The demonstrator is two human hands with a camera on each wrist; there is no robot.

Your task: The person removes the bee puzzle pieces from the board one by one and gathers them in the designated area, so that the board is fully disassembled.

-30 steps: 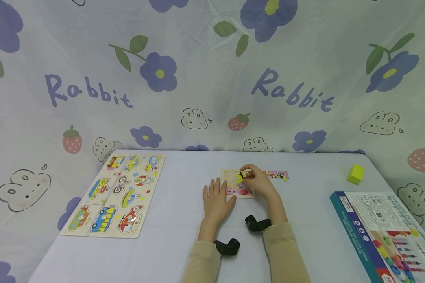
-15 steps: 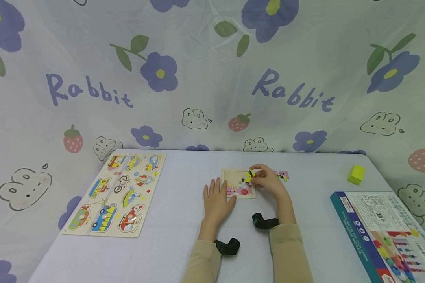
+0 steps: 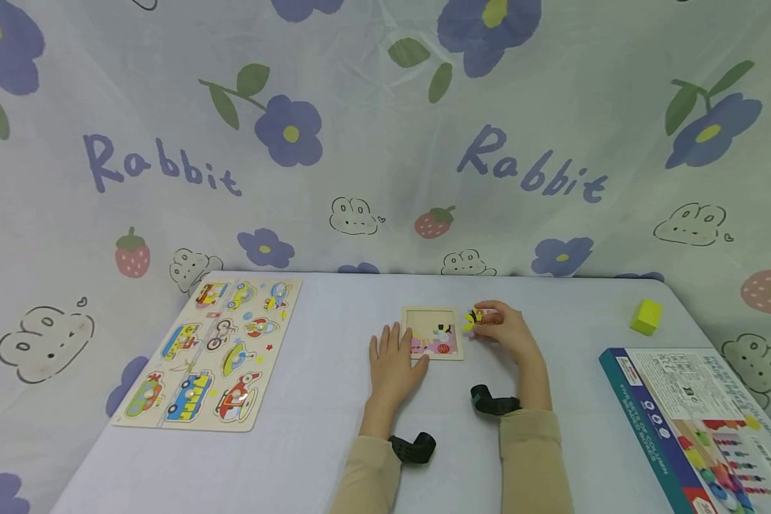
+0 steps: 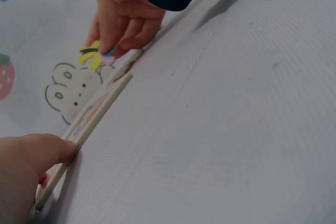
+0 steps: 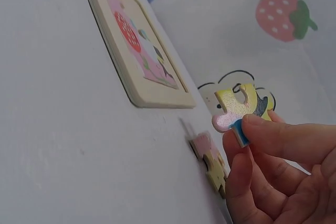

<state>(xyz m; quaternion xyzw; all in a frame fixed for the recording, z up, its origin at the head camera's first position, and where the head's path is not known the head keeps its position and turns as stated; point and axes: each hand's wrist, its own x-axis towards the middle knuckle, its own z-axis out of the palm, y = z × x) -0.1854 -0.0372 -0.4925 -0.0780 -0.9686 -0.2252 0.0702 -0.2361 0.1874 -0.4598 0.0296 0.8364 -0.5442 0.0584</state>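
My right hand (image 3: 506, 334) pinches a yellow, black and pink jigsaw piece (image 5: 233, 109) between thumb and fingers, just off the right side of a small wooden puzzle tray (image 3: 460, 337). The piece is raised above the table and tilted. Inside the tray, pink pieces (image 3: 429, 348) fill the lower part, one with a red round shape; its upper part shows bare wood. My left hand (image 3: 392, 363) rests with fingers spread on the tray's left edge. Below the right hand, loose jigsaw pieces (image 5: 207, 156) lie on the table, mostly hidden in the head view.
A large wooden vehicle puzzle board (image 3: 221, 357) lies at the left. On the right are a yellow block (image 3: 645, 317) and a flat blue-edged toy box (image 3: 700, 421). A printed curtain (image 3: 385, 143) hangs behind the white table.
My right hand has drawn rightward from over the tray, carrying the jigsaw piece past its right edge. The loose pieces are now more covered by it. My left hand has stayed put.
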